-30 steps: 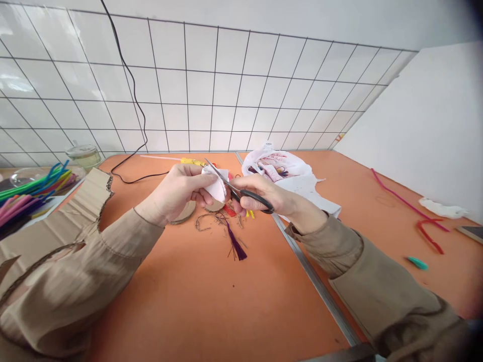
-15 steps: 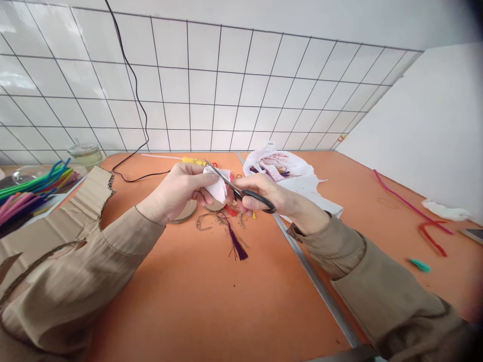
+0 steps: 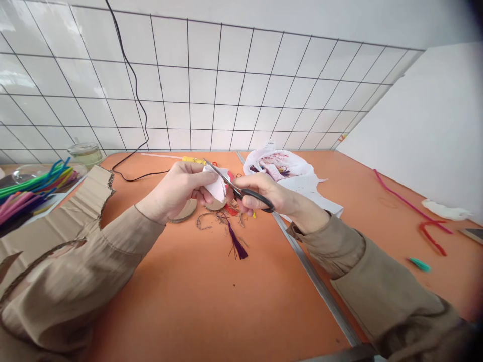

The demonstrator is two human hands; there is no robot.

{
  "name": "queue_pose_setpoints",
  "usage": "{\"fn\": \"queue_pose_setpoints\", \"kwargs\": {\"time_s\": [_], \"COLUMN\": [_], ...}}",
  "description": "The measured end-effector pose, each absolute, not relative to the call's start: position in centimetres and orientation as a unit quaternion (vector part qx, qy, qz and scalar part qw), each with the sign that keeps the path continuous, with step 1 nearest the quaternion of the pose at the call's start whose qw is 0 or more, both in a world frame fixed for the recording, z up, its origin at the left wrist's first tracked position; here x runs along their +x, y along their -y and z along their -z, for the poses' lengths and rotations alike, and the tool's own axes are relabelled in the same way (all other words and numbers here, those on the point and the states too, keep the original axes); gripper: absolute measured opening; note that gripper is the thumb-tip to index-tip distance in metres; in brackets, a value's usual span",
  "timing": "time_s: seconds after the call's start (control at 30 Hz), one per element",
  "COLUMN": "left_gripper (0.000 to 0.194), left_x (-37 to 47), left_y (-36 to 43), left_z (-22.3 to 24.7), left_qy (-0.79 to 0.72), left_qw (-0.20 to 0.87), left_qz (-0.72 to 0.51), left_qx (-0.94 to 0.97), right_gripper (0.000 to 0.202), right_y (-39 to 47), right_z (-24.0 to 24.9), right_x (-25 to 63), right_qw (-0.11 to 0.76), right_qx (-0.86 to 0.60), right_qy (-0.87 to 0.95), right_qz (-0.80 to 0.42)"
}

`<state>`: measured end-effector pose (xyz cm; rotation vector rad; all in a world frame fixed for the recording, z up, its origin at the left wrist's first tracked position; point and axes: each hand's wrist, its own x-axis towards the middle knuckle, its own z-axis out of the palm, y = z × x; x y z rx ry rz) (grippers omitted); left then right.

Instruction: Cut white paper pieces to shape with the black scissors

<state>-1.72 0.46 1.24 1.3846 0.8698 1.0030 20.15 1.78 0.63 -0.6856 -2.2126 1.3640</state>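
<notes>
My left hand (image 3: 177, 190) pinches a small white piece of soft material (image 3: 216, 187) above the orange table (image 3: 211, 296). My right hand (image 3: 266, 195) grips black-handled scissors (image 3: 241, 191), whose blades lie across the top of the white piece. Under the hands lie a cardboard disc (image 3: 185, 211), brown cord scraps (image 3: 206, 220), red bits and a purple tassel (image 3: 236, 244).
A white plastic bag (image 3: 281, 168) lies behind my right hand. Coloured pipe cleaners (image 3: 30, 188) and torn cardboard (image 3: 75, 211) sit at left, a glass jar (image 3: 85, 153) behind. Red pipe cleaners (image 3: 426, 226) and a teal piece (image 3: 419, 264) lie at right. A black cable (image 3: 132, 100) hangs down the tiled wall.
Both hands stay nearly still; the scissors and the white piece shifted only very slightly.
</notes>
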Motion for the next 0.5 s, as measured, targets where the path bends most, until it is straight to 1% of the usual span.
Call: {"fn": "queue_pose_setpoints", "kwargs": {"time_s": [0.2,0.37,0.5], "left_gripper": [0.023,0.023,0.024], "left_x": [-1.73,-1.72,-1.75], "left_y": [-0.48,-0.44,-0.49], "left_z": [-1.12,-1.09,-1.05], "left_qy": [-0.365,-0.354,-0.353], "left_qw": [0.574,0.581,0.58], "left_qz": [-0.422,-0.419,-0.413], "left_qx": [0.599,0.602,0.607], "right_gripper": [0.054,0.054,0.055], "right_y": [-1.45,-1.97,-2.13], "right_z": [-1.06,-0.62,-0.38], "right_x": [20.25,20.1,20.14], "right_qw": [0.219,0.226,0.221], "right_qx": [-0.236,-0.19,-0.2], "right_qy": [0.822,0.849,0.848], "right_qz": [-0.469,-0.438,-0.437]}}
